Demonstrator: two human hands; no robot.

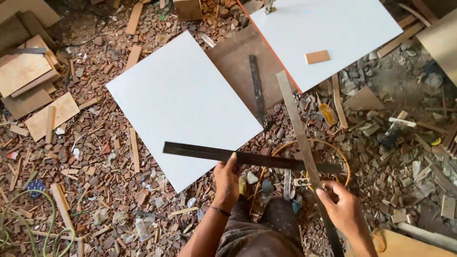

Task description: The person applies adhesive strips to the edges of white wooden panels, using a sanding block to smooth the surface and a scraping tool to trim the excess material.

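My left hand [226, 181] grips a long dark flat ruler [200, 152] that lies crosswise over the near corner of a white rectangular board [181, 100]. My right hand [345, 209] holds a second long metal strip [293, 114] that crosses the first one at roughly a right angle and runs away from me toward another white board [328, 28]. The two strips overlap near my right hand. A small tan wooden piece [317, 56] rests on the far white board.
The floor is littered with wood offcuts and chips. A brown board [233, 62] with a dark strip [257, 88] lies between the white boards. Plywood pieces [24, 71] pile at left; a thin hoop [328, 147] and green cord [28, 214] lie nearby.
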